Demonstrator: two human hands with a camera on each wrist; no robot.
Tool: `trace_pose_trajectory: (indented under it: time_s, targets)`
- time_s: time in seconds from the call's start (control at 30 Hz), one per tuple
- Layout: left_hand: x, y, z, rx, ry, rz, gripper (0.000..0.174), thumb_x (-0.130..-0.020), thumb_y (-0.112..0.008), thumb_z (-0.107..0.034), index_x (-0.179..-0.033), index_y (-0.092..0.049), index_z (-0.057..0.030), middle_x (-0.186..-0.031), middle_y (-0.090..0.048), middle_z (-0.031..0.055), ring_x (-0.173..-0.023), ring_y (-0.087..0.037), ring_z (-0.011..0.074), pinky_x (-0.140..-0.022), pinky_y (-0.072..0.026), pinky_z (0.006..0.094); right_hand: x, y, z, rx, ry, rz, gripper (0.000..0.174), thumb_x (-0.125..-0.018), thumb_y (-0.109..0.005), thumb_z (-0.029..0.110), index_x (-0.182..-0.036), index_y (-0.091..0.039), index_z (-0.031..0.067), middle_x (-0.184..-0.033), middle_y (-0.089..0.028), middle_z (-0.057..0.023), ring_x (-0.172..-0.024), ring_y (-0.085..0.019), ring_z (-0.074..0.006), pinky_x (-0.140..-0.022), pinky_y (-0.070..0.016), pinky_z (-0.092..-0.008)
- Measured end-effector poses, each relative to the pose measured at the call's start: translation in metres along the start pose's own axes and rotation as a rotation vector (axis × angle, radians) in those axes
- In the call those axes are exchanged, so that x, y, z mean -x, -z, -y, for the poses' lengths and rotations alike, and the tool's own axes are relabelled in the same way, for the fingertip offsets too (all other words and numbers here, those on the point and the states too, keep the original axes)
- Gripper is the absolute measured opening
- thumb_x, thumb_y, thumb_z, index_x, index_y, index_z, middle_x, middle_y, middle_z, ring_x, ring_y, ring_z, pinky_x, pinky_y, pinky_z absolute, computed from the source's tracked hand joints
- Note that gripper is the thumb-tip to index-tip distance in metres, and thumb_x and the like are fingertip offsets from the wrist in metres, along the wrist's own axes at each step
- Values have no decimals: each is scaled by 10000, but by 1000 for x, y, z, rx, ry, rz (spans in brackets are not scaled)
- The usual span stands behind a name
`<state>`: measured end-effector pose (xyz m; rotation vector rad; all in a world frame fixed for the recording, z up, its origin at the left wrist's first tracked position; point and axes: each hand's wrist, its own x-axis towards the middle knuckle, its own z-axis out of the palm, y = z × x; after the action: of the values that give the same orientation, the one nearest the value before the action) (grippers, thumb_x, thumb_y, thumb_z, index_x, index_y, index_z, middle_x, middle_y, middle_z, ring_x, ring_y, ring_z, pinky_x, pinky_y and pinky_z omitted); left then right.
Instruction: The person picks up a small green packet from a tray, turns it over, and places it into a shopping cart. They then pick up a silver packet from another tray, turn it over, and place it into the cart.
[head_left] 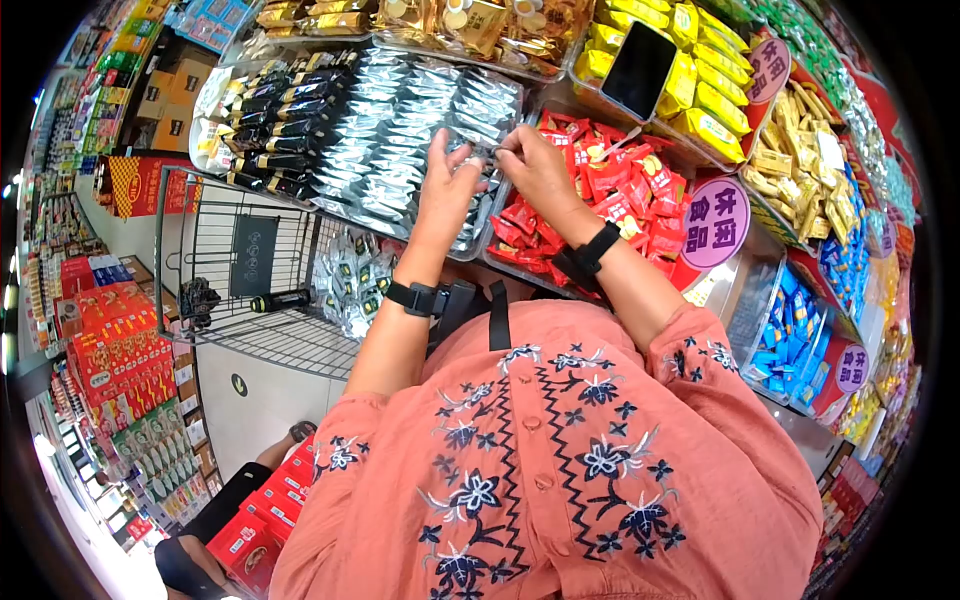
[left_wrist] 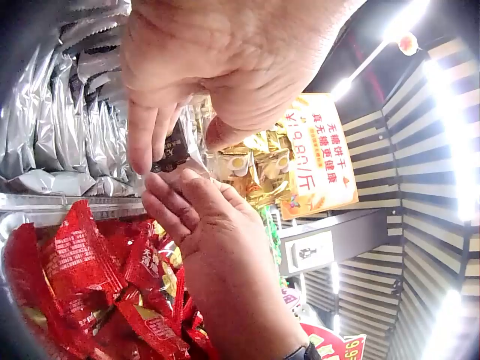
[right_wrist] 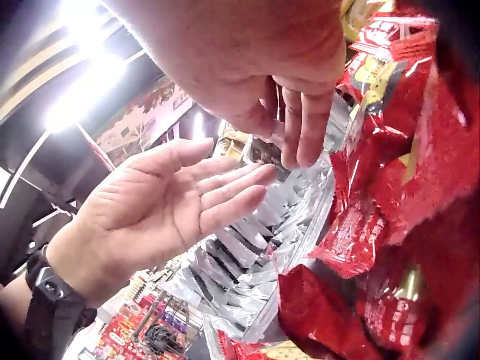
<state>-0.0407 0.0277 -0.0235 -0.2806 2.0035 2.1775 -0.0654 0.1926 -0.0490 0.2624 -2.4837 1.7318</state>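
A small clear-and-dark packet [left_wrist: 175, 147] is between the two hands, above the tray of silver packets [head_left: 385, 130]. My right hand [head_left: 543, 175] pinches its edge between thumb and fingers; this hand [left_wrist: 225, 244] is lower in the left wrist view, and at the top [right_wrist: 262, 52] in the right wrist view. My left hand [head_left: 450, 195] has its palm turned up and fingers nearly straight [right_wrist: 165, 199], the fingertips at the packet. Whether they touch it is partly hidden. Red packets [head_left: 610, 180] fill the tray beside my right wrist.
A shopping cart [head_left: 240, 215] with silver packets stands at left. A phone [head_left: 638, 68] lies on the yellow packets at the back. Gold packets [head_left: 800, 165] and blue packets [head_left: 795, 335] are in bins at right. Red boxes [head_left: 262, 520] and part of another person are at lower left.
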Motion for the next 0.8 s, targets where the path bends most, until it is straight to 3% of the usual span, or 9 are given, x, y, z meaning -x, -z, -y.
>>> trace_pose_trajectory:
  time_s: [0.13, 0.53, 0.8]
  targets:
    - [-7, -2, 4, -101, 57, 34, 782, -970, -634, -205, -1576, -189, 13, -1501, -401, 302, -1206, -600, 280, -924, -568, 350, -4, -6, -4, 42, 34, -35, 130, -851, -670, 65, -913, -579, -4, -870, -617, -170, -823, -614, -357, -718, -492, -429]
    - [-27, -6, 30, -245, -54, -5, 783, -948, -649, -227, -1552, -238, 54, -1499, -436, 251, -1046, -650, 227, -869, -547, 312, -9, -12, -16, 75, 62, -81, 138, -841, -685, 52, -943, -599, 14, -892, -614, -165, -856, -615, -361, -744, -506, -433]
    - [-37, -8, 40, -411, -83, -67, 821, -917, -677, -256, -1545, -252, 59, -1407, -552, 215, -968, -653, 167, -833, -533, 295, -15, -14, -21, 179, 48, -45, 130, -837, -682, 68, -924, -598, 22, -856, -635, -163, -825, -632, -370, -717, -509, -450]
